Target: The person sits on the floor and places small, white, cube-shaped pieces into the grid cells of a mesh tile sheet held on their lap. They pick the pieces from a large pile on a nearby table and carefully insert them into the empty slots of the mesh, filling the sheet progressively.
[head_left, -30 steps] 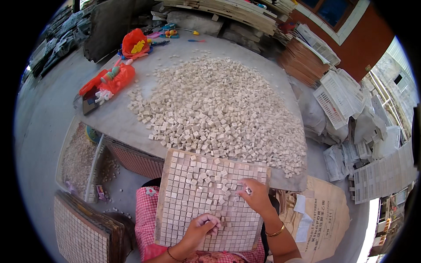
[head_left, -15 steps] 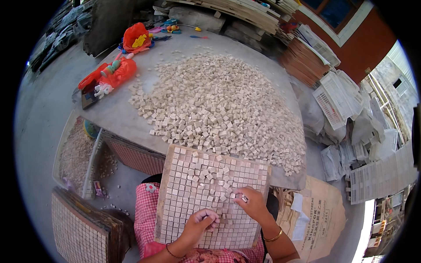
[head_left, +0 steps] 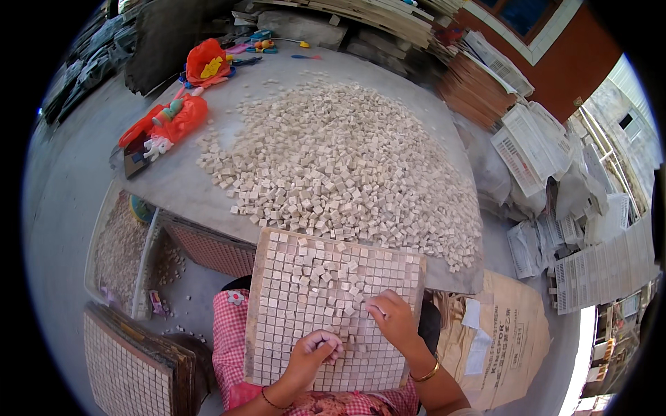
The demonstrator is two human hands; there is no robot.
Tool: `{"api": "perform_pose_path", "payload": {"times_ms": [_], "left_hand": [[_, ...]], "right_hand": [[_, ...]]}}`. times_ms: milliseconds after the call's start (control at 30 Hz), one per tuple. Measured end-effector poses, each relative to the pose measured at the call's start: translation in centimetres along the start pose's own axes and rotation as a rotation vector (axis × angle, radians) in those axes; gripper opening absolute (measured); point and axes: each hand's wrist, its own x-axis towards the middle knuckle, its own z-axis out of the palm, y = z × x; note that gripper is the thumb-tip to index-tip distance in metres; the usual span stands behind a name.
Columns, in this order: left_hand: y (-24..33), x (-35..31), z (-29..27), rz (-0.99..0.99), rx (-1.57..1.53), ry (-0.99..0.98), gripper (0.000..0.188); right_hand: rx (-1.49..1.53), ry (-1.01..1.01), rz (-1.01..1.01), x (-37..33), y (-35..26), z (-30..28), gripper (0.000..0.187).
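Head view: mosaic tile board [head_left: 298, 305] lay on the lap, its far edge against the table [head_left: 173, 194] bearing a heap of loose tiles [head_left: 340, 159]. Left hand [head_left: 313, 353] curled, fingertips pinching small tiles at the board's lower middle. Right hand [head_left: 394, 320] lay flat, fingers pressing tiles beside it.

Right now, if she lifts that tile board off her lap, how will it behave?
The board looks stiff and flat, so it probably won't flop. The tiles heaped loose on top would likely slide off if it tilts. Packed with small stone-like squares, it is probably heavy for its size; both hands, left and right, rest on it.
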Motion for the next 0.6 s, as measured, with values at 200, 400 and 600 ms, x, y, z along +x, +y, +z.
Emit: {"api": "perform_pose_path", "payload": {"times_ms": [200,400,600], "left_hand": [[0.2,-0.3,0.0,0.007,-0.001,-0.001,0.013],[-0.5,-0.1,0.2,0.014,0.047,-0.014,0.012],[-0.2,-0.7,-0.2,0.026,0.036,0.002,0.013]], "right_hand": [[0.108,-0.082,0.001,1.2,0.8,-0.7,0.007],[0.095,-0.092,0.015,1.1,0.8,-0.9,0.007],[0.132,-0.006,0.058,0.9,1.1,-2.4,0.008]]}}
